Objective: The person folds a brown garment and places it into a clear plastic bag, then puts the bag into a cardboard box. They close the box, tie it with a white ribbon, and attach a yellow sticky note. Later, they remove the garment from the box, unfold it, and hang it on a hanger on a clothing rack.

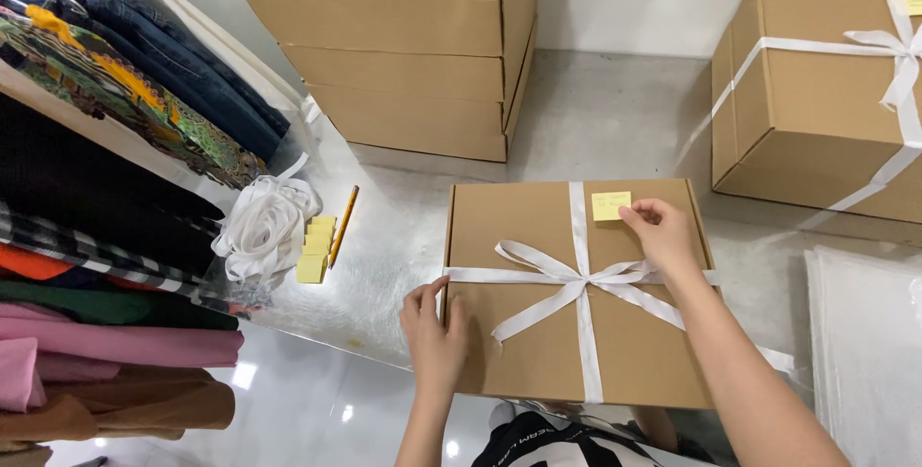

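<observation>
A flat brown cardboard box (519,333) lies on the metal table in front of me, tied with a white ribbon (576,280) in a bow. A small yellow sticky note (610,205) sits on the lid near its far right corner. My right hand (661,234) rests on the lid with its fingertips at the note's right edge. My left hand (434,328) lies on the box's near left corner, thumb and fingers spread along the edge. Neither hand grips anything.
A stack of closed brown boxes (403,54) stands at the back. Another ribbon-tied box (816,93) sits at the right. A heap of white ribbon (264,222), a yellow note pad (315,248) and a pencil (343,225) lie left. Folded clothes (106,198) fill the left side; white sheets (864,342) lie at the right.
</observation>
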